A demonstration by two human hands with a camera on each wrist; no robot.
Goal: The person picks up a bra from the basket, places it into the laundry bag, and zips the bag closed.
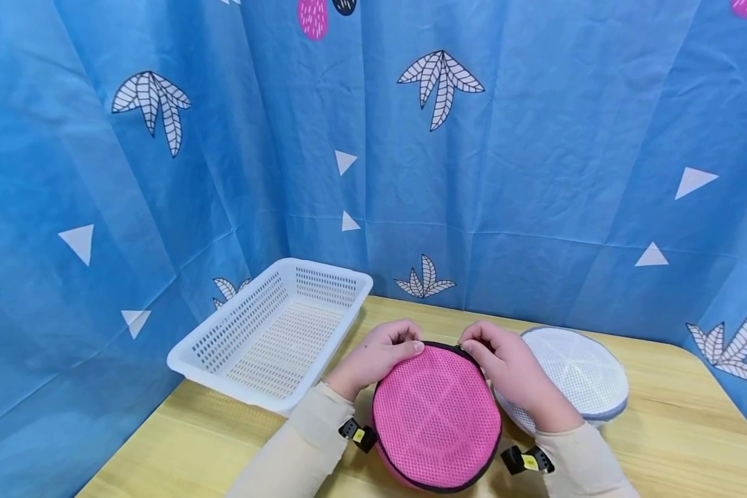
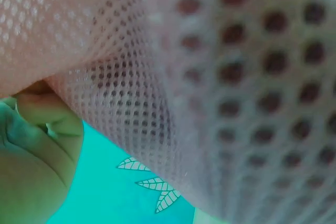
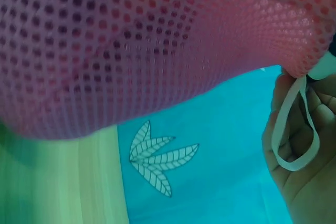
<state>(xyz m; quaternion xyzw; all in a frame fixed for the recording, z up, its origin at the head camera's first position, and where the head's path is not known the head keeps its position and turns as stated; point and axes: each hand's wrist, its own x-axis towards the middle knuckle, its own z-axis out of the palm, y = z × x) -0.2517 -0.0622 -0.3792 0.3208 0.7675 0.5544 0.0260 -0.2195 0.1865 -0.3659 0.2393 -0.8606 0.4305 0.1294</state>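
A round pink mesh laundry bag [image 1: 436, 422] with black edging stands on the table in front of me, its flat mesh top facing up. At its far edge my left hand [image 1: 376, 356] pinches the rim between thumb and curled fingers. A short way to the right, my right hand [image 1: 510, 363] pinches the black zipper edge at the small zipper pull [image 1: 459, 346]. In the right wrist view a pale fabric loop [image 3: 280, 135] hangs from the bag beside the fingers. Pink mesh fills much of the left wrist view and partly hides the left hand [image 2: 42, 156].
A white plastic basket [image 1: 286, 335] with slotted walls stands at the left. Behind the right forearm lies a round white mesh bag [image 1: 575, 370] with grey edging. The wooden table [image 1: 672, 408] ends against a blue patterned curtain [image 1: 535, 173].
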